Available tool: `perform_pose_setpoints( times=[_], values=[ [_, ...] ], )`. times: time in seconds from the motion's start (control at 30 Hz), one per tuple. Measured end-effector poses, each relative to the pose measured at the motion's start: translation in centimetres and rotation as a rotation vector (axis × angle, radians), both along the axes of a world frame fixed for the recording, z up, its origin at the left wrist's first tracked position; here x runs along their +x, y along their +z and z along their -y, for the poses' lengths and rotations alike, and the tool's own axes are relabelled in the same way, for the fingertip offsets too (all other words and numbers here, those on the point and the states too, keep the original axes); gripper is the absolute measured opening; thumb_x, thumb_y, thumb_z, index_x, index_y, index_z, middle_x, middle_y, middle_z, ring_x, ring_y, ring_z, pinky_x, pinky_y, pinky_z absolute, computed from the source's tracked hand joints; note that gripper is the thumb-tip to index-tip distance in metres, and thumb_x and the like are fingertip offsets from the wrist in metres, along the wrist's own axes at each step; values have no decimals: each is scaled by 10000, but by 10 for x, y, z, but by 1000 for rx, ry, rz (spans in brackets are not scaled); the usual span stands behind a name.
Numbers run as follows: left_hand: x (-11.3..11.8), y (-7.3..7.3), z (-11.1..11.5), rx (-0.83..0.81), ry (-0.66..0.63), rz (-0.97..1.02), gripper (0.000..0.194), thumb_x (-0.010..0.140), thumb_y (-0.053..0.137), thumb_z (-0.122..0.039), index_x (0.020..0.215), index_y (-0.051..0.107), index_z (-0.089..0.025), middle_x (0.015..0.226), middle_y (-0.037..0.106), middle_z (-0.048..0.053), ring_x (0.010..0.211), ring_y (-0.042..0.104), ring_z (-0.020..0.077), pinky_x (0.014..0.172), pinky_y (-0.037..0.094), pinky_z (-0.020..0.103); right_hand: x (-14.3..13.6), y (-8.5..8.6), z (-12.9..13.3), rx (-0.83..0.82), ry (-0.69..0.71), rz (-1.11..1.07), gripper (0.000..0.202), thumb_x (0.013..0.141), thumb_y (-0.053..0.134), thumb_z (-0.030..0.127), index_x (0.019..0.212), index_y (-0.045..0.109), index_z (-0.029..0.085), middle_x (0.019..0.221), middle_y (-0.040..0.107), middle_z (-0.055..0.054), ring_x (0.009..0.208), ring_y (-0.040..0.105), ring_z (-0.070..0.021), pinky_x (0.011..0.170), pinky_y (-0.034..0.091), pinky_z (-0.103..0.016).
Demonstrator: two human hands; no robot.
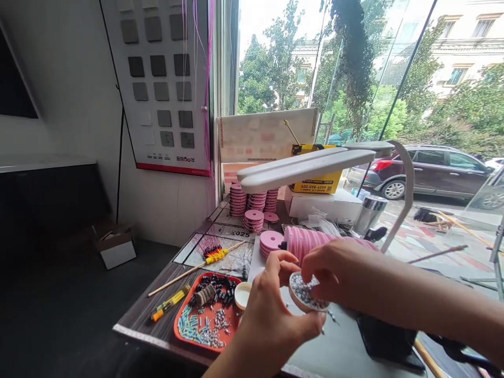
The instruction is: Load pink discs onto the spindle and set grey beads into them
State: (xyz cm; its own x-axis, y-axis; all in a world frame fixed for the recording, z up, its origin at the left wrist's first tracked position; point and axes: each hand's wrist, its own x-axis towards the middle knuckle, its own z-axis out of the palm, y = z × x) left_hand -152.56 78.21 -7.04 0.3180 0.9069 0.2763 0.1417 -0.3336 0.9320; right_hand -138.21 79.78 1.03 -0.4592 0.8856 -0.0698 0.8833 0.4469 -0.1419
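My left hand grips a small round tub, tilted toward me and filled with little grey beads. Over its rim reaches my right hand, thumb and fingers bent together among the beads; whatever they pinch is hidden. Just left of my left hand sits a round cream-coloured lid or cup, at the edge of a red tray. The tray carries black pieces, short blue-green tubes and small metal parts. Behind my hands lies a row of pink discs.
Stacked pink spools stand farther back. A white lamp overhangs the table, before a yellow box. A yellow-handled tool and a thin stick lie left. A dark flat object lies under my right forearm.
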Motion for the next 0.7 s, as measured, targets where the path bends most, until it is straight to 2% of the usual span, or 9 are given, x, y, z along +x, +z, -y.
perform_pose_setpoints(
  times=[0.13, 0.27, 0.43, 0.53, 0.7],
  values=[
    [2, -1, 0, 51, 24, -25, 453, 608, 666, -131, 980, 422, -217, 920, 592, 18, 865, 567, 192, 778, 450, 311, -6, -14, 4, 13, 23, 26, 198, 627, 498, 89, 658, 669, 183, 637, 653, -15, 566, 511, -115, 528, 284, -226],
    [2, 3, -1, 28, 0, -29, 446, 610, 662, -124, 979, 426, -206, 916, 600, 23, 849, 577, 189, 764, 455, 303, -4, -19, 2, 83, 48, 12, 182, 625, 487, 87, 587, 640, 178, 584, 633, -19, 529, 499, -120, 509, 277, -235],
    [1, 3, -1, 20, 19, -6, 471, 606, 691, -134, 996, 441, -215, 945, 600, 16, 847, 578, 171, 756, 448, 272, 6, -7, 1, 53, 28, -113, 175, 660, 473, 121, 571, 611, 181, 516, 540, 25, 487, 419, -90, 478, 267, -219],
    [1, 2, -1, 0, 28, -29, 493, 602, 692, -136, 1012, 431, -215, 922, 590, 14, 847, 577, 171, 751, 445, 272, 17, 2, -10, 44, -23, -258, 148, 688, 475, 169, 578, 575, 168, 518, 483, 36, 503, 379, -90, 471, 277, -219],
    [1, 4, 1, -21, 24, -53, 485, 602, 676, -131, 1012, 429, -212, 927, 586, 21, 866, 577, 183, 764, 445, 288, 29, -2, -33, 100, -92, -519, 175, 705, 496, 247, 645, 613, 131, 569, 532, 1, 556, 422, -113, 547, 349, -254]
  ],
)
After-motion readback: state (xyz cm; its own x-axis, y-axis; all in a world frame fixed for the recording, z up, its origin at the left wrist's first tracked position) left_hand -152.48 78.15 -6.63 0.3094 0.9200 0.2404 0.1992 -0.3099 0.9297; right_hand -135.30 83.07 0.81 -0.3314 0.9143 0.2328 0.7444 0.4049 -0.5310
